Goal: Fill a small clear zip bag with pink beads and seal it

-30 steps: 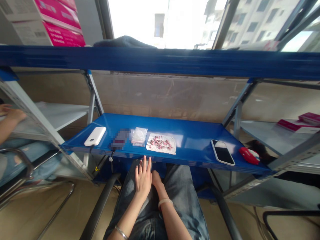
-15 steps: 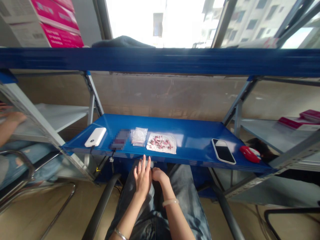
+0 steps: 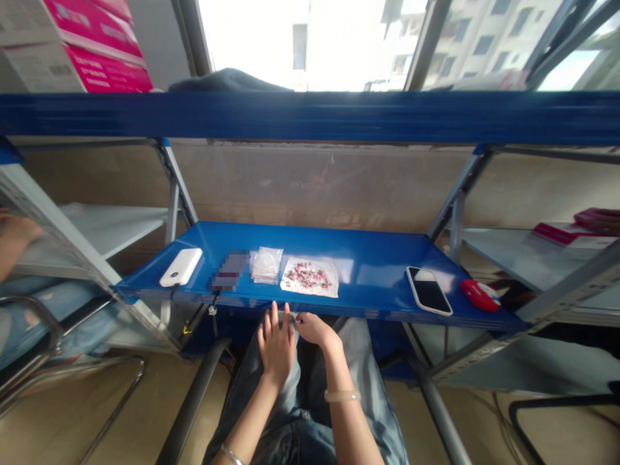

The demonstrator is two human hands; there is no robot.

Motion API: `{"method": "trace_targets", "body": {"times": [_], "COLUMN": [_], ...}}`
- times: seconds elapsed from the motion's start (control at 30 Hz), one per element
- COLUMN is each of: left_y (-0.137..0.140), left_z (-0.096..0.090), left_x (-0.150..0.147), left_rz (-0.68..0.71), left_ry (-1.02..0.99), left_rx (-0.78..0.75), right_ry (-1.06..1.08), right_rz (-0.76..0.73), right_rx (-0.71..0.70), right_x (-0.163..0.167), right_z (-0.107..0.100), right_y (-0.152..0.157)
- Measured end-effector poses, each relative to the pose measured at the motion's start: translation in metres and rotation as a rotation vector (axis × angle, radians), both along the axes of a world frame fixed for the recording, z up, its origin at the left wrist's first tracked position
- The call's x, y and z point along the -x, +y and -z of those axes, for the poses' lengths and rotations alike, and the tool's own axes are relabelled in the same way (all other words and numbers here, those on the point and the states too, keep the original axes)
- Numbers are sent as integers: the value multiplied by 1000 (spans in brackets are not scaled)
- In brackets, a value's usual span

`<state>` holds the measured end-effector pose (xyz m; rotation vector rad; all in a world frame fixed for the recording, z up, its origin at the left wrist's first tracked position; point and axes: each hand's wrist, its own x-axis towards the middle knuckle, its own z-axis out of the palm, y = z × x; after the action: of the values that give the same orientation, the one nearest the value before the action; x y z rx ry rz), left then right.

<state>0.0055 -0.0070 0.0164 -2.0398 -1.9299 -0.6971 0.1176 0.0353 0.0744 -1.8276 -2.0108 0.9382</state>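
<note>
My left hand [image 3: 276,349] is over my lap, back upward, its fingers stretched and a little apart. It is just below the front edge of the blue shelf [image 3: 372,258]. Close to its right, my right hand [image 3: 317,330] has its fingers curled, with thumb and fingertips together near the left fingers. Whatever it pinches, if anything, is too small to make out. Above the hands, a white sheet [image 3: 332,289] lies on the shelf with many small red and dark pieces [image 3: 309,276] scattered over it. Left of the sheet is a stack of clear plastic bags [image 3: 267,265].
A white power bank [image 3: 181,267] and a blurred-out dark object [image 3: 230,271] with a cable lie at the shelf's left. At right are a phone [image 3: 429,290] and a red-and-white item [image 3: 478,295]. Another person's arm [image 3: 19,232] shows at the far left. Chair armrests flank my legs.
My right hand has risen and shifted right, from beside the left palm to near the left fingertips. My left hand stays spread. The whole view has shifted slightly.
</note>
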Motion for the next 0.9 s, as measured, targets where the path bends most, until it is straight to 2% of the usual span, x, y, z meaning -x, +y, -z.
{"method": "trace_targets", "body": {"times": [0.27, 0.6, 0.9], "left_y": [3, 14, 12], "left_z": [6, 12, 9], "left_x": [4, 6, 7], "left_rz": [-42, 61, 44], "left_ry": [-17, 56, 48], "left_rx": [17, 37, 74], "right_ry": [-2, 17, 39], "right_rz": [-7, -5, 1], "right_rx": [-10, 0, -40], "right_x": [-7, -7, -10], "right_z": [-1, 2, 3], "right_y": [0, 1, 2]}}
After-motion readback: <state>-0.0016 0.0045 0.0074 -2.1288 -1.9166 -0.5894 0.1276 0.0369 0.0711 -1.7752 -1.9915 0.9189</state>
